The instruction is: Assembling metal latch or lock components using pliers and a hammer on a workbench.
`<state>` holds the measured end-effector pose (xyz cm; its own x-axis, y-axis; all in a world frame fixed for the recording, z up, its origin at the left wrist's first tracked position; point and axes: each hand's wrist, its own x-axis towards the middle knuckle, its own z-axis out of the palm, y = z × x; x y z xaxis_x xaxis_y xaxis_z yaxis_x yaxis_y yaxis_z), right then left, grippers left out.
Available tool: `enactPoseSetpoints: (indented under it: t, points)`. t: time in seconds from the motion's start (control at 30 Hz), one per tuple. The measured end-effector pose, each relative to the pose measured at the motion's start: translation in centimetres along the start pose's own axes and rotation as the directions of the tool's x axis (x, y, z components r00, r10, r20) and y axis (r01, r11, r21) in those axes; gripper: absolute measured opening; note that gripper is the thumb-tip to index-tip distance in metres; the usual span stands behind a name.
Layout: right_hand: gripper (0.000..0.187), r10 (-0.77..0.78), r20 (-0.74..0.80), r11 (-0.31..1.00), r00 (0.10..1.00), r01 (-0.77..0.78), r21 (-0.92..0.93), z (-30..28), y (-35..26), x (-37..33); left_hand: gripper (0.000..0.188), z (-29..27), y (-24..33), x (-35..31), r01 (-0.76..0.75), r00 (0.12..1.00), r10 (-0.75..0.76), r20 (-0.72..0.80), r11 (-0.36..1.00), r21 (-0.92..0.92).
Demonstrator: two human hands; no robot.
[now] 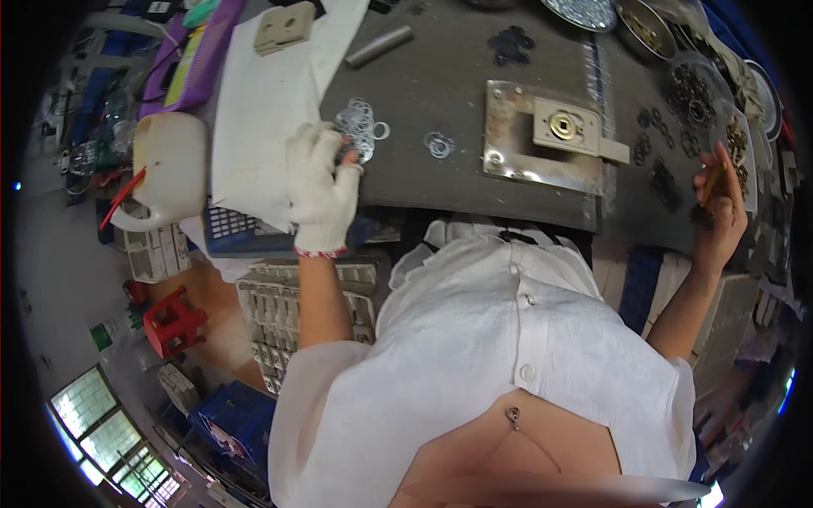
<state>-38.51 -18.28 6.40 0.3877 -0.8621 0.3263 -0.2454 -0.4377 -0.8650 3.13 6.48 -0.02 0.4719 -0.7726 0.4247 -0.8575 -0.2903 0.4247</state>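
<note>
Rings [359, 121] left of the metal plate [515, 162] touch the left hand [320, 188], finger grip unclear; right of the plate, right-hand fingers [721, 156] clasp an orange tool [714, 183].

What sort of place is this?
Probably a small-parts assembly workshop: a heap of silver rings on a dark workbench, and a metal plate bearing a cream part with a brass-coloured centre.

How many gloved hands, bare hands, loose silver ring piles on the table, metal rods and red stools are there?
Gloved left hand: 1
Bare right hand: 1
Silver ring piles: 2
Metal rod: 1
Red stool: 1
Total: 6
</note>
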Motion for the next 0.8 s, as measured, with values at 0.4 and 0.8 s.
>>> enactPoseSetpoints:
  t: [0.4, 0.8]
  points:
    - [0.09, -0.211, 0.195, 0.917, 0.958, 0.124, 0.379, 8.0, -4.2, 1.1, 0.021, 1.9, 5.1, 3.6, -0.425, 0.899, 0.421, 0.12, 0.905, 0.015]
    - [0.079, -0.15, 0.083, 0.939, 0.985, 0.116, 0.323, 4.3, -3.7, -2.1, 0.019, 3.1, 4.1, 6.0, -0.254, 0.958, 0.255, 0.13, 0.967, -0.027]
